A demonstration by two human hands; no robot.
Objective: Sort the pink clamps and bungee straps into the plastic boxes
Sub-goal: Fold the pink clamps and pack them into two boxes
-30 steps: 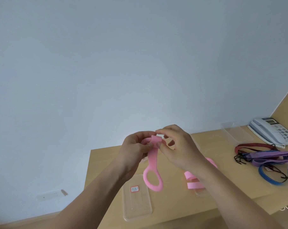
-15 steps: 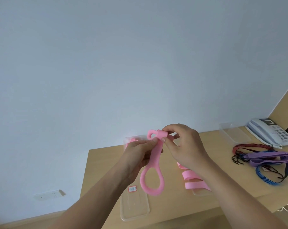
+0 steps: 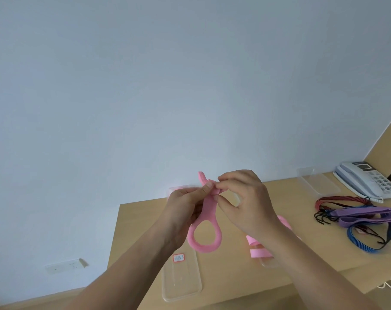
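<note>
While held up over the middle of the desk (image 3: 230, 283): one pink clamp (image 3: 209, 212), loop end hanging down. Pinched at the neck between thumb and forefinger of the left hand (image 3: 183, 209); pinched at the folded top end by thumb and forefinger of the right hand (image 3: 246, 202), remaining fingers loosely curled. Judged light, soft, foam-like, bendy; unlikely to slip or break. Best taken at the narrow neck or hooked through the loop. Spare clamps (image 3: 259, 252) on the desk under the right wrist. Straps (image 3: 358, 220) at the desk's right end, tangled, likely to snag. Front box (image 3: 181, 278) at the desk's near edge; far box (image 3: 317, 182) at its back right.
</note>
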